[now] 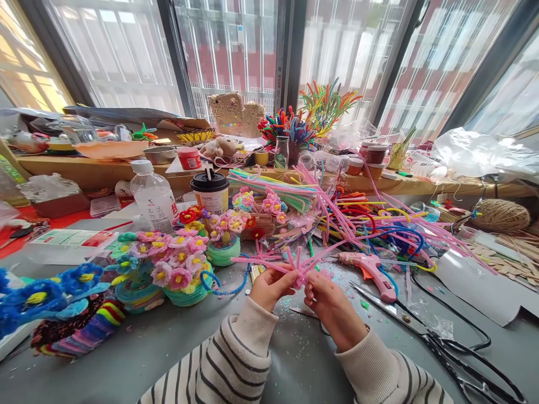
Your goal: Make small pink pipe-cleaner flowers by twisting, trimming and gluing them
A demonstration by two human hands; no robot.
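Observation:
Between my hands, above the grey table, is a bundle of pink pipe cleaners (300,262) with stems fanning out to the sides and upward. My left hand (273,286) pinches the bundle from the left with thumb and fingers. From the right, my right hand (330,300) is closed on the same bundle, its fingertips curled near the joined centre. Partly hidden behind my right hand lies a small pair of scissors (304,312). To the right rest a pink glue gun (370,272) and large black-handled scissors (406,320).
Pipe-cleaner flower pots (185,286) crowd the left, with a blue-flowered basket (80,331) nearer. Behind them stand a plastic bottle (154,196) and a lidded cup (209,193). Loose pipe cleaners (273,191) pile at the back; a twine ball (499,215) sits far right. The glue gun's cord (458,342) loops across the table.

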